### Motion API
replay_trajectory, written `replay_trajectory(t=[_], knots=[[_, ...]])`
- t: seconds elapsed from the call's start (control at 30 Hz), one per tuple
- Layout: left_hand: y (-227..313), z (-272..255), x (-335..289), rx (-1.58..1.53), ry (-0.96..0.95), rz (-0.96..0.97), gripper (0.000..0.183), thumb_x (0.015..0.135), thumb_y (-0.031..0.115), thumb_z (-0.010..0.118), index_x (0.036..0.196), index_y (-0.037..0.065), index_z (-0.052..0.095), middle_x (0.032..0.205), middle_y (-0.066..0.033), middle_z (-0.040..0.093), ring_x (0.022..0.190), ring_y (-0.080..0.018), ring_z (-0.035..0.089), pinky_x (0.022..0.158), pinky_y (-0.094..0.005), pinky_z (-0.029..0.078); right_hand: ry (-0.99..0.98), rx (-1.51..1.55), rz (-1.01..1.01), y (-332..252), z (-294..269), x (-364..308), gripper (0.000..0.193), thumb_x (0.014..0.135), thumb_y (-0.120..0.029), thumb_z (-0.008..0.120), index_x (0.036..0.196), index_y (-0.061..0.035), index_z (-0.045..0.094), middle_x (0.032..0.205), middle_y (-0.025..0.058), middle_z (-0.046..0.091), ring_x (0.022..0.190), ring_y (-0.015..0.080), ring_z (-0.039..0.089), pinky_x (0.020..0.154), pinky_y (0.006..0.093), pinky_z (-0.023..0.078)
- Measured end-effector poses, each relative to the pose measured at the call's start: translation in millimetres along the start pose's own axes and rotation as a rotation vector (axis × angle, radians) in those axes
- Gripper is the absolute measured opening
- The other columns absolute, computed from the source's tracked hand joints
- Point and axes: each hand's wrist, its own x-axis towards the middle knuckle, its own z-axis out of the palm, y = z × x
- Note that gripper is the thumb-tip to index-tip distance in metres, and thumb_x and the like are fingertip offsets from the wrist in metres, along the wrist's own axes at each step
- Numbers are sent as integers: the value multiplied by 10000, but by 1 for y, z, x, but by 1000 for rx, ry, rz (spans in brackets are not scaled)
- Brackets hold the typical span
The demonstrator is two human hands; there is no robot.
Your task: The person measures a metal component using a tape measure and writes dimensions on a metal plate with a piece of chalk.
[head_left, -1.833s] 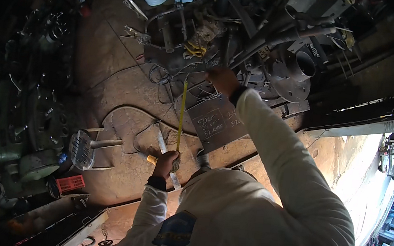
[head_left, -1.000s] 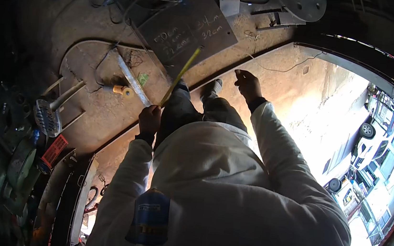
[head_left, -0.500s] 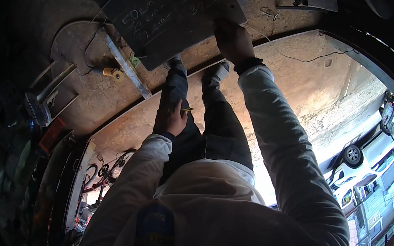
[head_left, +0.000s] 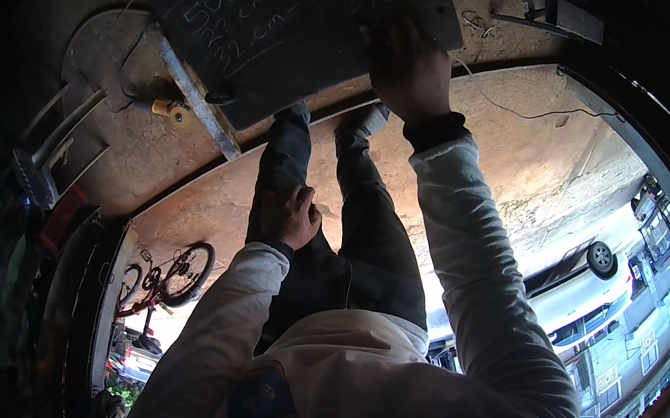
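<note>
A dark flat board (head_left: 311,51) with chalk-like handwriting lies at the top of the head view. Over its right part is my right hand (head_left: 410,74), its fingers drawn together and pointing down to the surface near a line of writing. Anything in those fingers is too dark to make out. My left hand (head_left: 289,216) rests on my left thigh, fingers curled inward. Whatever it may hold is hidden from view.
A yellow power tool (head_left: 172,112) with a cord lies left of the board, by a pale metal bar (head_left: 196,96). Metal frame pieces (head_left: 55,151) stand farther left. A bicycle (head_left: 185,275) is beyond the doorway edge; a white car (head_left: 578,308) is outside right.
The view has shifted, and the board sits farther left and higher. My right hand remains at the board. A small yellow stick-like thing showing at my left hand is now out of sight.
</note>
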Motion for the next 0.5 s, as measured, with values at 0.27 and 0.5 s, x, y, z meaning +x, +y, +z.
replay_trajectory(t=[0.27, 0.5], knots=[[-14, 19, -2, -142, 62, -2, 178, 696, 159, 644, 844, 114, 555, 841, -80, 558, 748, -302, 578, 685, -461, 421, 50, -45, -19, -2, 9, 4, 102, 839, -214, 646, 789, -126, 643, 718, 59, 609, 665, 284, 635, 548, 399, 500], [-18, 14, 2, -115, 20, 34, 183, 677, 143, 659, 829, 107, 562, 817, -80, 559, 755, -298, 580, 684, -448, 427, 83, -55, -51, -1, 11, 1, 85, 840, -203, 673, 835, -119, 665, 768, 55, 652, 660, 281, 645, 548, 376, 504]])
